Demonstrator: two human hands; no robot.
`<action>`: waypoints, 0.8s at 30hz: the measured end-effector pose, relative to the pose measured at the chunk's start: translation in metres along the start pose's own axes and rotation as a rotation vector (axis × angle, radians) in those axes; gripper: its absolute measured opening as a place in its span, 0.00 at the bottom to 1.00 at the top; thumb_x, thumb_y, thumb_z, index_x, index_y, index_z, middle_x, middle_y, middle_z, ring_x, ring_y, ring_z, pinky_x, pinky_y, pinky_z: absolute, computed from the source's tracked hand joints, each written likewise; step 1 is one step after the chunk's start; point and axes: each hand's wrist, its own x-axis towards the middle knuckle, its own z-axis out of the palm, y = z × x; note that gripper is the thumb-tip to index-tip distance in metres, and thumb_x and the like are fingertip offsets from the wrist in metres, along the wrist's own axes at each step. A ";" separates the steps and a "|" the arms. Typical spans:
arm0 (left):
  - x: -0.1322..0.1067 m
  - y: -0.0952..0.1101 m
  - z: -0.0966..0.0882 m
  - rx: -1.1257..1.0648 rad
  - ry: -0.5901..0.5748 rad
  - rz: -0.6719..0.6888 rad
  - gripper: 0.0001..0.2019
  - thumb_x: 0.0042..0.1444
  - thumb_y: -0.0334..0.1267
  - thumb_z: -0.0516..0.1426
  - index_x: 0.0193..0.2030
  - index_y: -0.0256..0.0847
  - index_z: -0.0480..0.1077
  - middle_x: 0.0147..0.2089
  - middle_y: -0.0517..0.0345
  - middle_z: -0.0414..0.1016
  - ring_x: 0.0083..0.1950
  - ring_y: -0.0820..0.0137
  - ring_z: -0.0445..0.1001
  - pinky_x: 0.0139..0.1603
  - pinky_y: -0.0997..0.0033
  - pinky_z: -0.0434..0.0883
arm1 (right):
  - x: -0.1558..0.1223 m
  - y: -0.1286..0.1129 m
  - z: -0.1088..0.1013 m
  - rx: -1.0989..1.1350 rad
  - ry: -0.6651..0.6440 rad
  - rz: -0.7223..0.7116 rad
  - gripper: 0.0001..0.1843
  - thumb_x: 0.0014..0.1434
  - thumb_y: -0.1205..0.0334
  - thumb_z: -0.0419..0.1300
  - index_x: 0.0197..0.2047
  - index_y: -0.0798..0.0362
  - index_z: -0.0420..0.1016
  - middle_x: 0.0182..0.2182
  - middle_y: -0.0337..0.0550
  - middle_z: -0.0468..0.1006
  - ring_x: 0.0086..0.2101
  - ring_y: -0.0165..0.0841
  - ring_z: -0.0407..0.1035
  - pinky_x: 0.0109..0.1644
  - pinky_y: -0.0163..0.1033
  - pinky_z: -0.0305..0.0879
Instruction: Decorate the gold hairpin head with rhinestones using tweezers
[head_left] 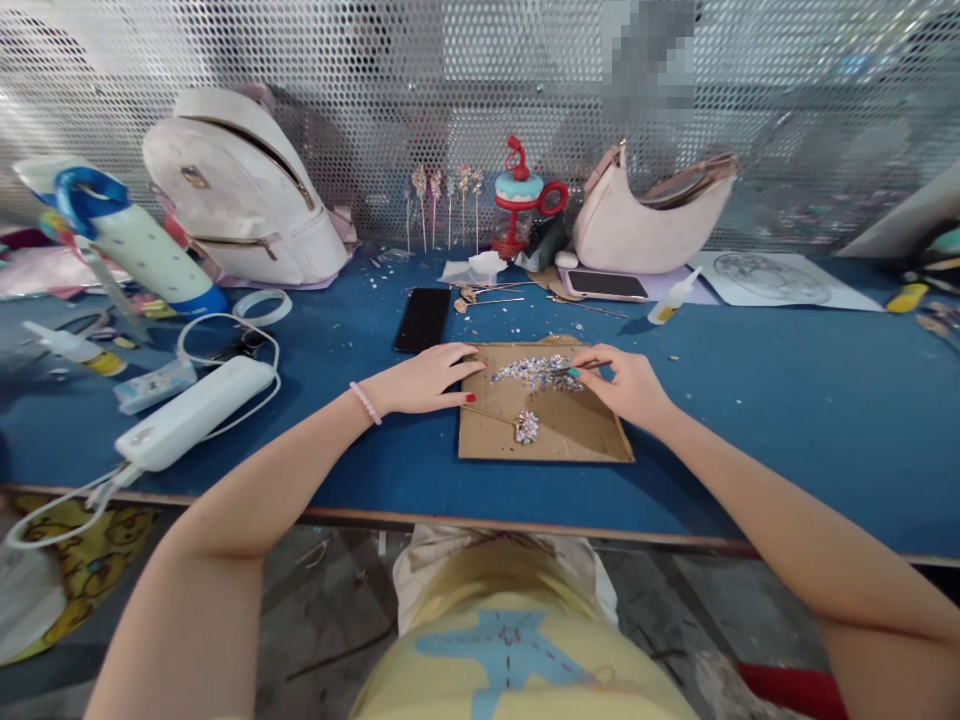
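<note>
A flat piece of brown cardboard [581,435] with low edges lies on the blue table in front of me. A pile of small shiny rhinestones [532,372] is spread across its upper part. My right hand [626,385] is closed in a pinch on thin tweezers [564,370], their tips at the pile. My left hand [431,380] rests flat over the cardboard's left edge, fingers apart. Below the pile lies a stone-covered piece [526,427] on a thin stick, which runs toward my left thumb. Whether the thumb touches the stick, I cannot tell.
Behind the cardboard are a black phone [422,320], loose sticks, another phone [606,285] and a glue bottle [675,298]. Decorated sticks [450,200] stand upright near a red cup [517,200]. A white power strip [195,410] with cable lies at left, near a backpack [240,200].
</note>
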 end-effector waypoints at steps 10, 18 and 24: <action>0.000 0.000 0.000 0.007 0.000 0.004 0.28 0.70 0.51 0.49 0.70 0.37 0.59 0.72 0.39 0.56 0.72 0.54 0.57 0.73 0.53 0.56 | 0.000 0.002 0.001 0.013 -0.010 -0.005 0.09 0.59 0.57 0.58 0.38 0.50 0.79 0.39 0.48 0.83 0.33 0.37 0.76 0.30 0.39 0.66; 0.000 -0.001 0.002 -0.004 0.002 0.001 0.27 0.71 0.52 0.49 0.70 0.38 0.59 0.72 0.40 0.56 0.72 0.54 0.57 0.73 0.53 0.56 | -0.002 0.000 0.001 0.042 -0.040 0.006 0.09 0.59 0.58 0.58 0.38 0.50 0.79 0.38 0.47 0.84 0.33 0.37 0.77 0.33 0.41 0.69; 0.000 -0.001 0.001 -0.005 -0.006 -0.005 0.28 0.70 0.53 0.49 0.70 0.37 0.59 0.72 0.39 0.56 0.72 0.53 0.57 0.73 0.52 0.56 | -0.002 0.001 0.001 0.066 -0.057 -0.007 0.10 0.59 0.57 0.58 0.38 0.51 0.78 0.39 0.48 0.84 0.35 0.39 0.78 0.38 0.43 0.72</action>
